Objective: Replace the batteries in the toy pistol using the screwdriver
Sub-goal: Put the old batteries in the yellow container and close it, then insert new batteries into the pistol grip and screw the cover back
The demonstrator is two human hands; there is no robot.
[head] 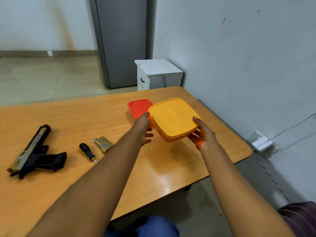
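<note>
A glossy orange-brown wooden desk [85, 120] with rounded corners stood against a pale wall, with tiled floor, a grey door [123, 40] and a small white cabinet [159, 74] beyond its far edge. Near the desk's left edge lay the toy pistol [36, 153] on its side, black with a worn camouflage-patterned slide; just right of it lay the screwdriver [86, 151], black-handled with yellow trim, and a camouflage-patterned piece [104, 143]. Toward the far right corner, the right hand [203, 134] grasped a lidded yellow container [172, 117], fingers beneath and thumb on its lid. The left hand [143, 129] was at its left side, fingers loosely curled. Behind sat a red container [139, 106].
</note>
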